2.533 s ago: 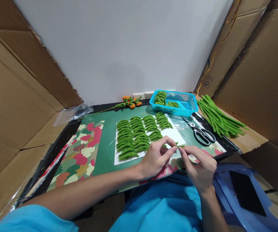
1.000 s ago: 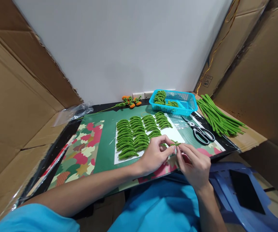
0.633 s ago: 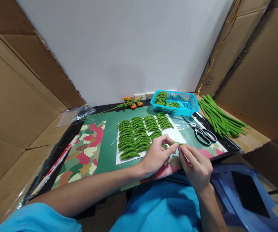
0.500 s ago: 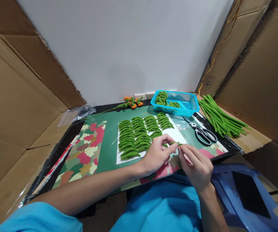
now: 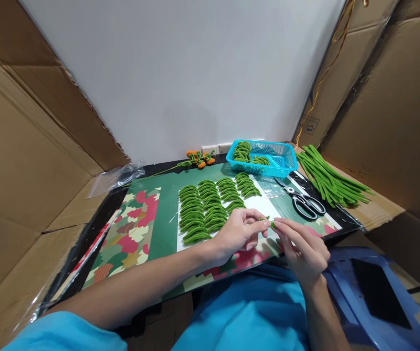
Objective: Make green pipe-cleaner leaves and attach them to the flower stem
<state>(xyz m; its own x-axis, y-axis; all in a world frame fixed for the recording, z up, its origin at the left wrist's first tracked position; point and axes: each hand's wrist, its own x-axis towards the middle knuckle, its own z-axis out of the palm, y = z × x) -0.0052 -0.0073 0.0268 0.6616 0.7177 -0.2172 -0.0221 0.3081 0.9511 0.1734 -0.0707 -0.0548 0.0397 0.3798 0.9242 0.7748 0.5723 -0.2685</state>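
Clock read from fingertips, 12 = straight away from the person. L hand [image 5: 244, 231] & R hand [image 5: 305, 251] meet at the table's near side, both w/ thumb & fingers closed in a pinch on a small fuzzy green pc [image 5: 272, 225]. It's btwn the two sets of tips, just above the near RH part of the white sheet [image 5: 266, 207]; mostly covered by fingers, so can't tell its exact shape.

To handle it well (my judgmt): L pinch steady as the anchor, R does the fine moves; grip nr the working pt, light pressure so fuzz isn't flattened; small moves, as it prob. has a bendy core. Keep L forearm up, else it may nudge the curved green pcs [image 5: 193, 214] laid in columns on the sheet, approx 9–10 o'c. L hand also hides some of the sheet's near part.

Other stuff: blue basket [image 5: 257, 169] at 12 w/ more curved pcs, mostly its L end. Scissors [image 5: 308, 205] at 2, blades pointing away, handles nr R hand: closest obstacle on that side. Bundle of green stems [image 5: 330, 178] beyond them, btwn 1 & 2. Orange flower spray [image 5: 201, 164] btwn 10 & 11, clear plastic bag [image 5: 118, 176] approx 10. Blue stool [image 5: 345, 265] at 4, below table [image 5: 343, 220] level, not in the way.
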